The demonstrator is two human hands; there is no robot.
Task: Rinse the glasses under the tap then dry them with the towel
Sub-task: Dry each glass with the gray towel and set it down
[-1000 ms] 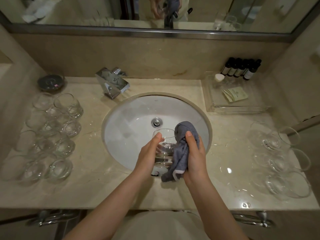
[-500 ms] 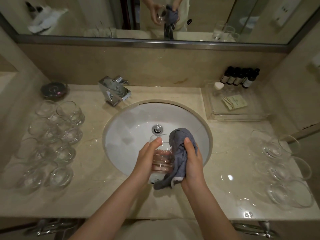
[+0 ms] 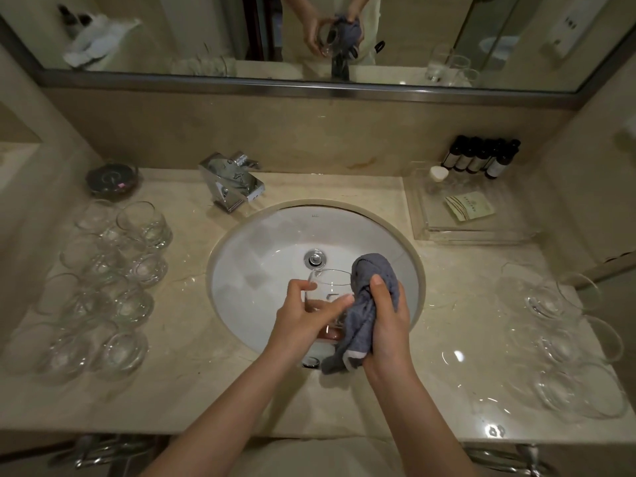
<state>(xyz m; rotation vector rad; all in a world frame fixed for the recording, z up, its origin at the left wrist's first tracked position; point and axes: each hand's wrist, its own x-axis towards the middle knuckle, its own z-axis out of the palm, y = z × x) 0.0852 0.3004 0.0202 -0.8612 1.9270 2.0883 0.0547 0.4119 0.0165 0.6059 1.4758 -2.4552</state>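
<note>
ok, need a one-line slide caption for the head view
Left hand holds a glass over the sink while right hand wipes it with a grey towel.

Clear glass (image 3: 328, 290) tilted over sink, grey towel (image 3: 364, 315) bunched against it.

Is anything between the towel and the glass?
Nothing visible. The right hand presses the grey towel straight against the glass, which the left hand grips over the sink.
</note>
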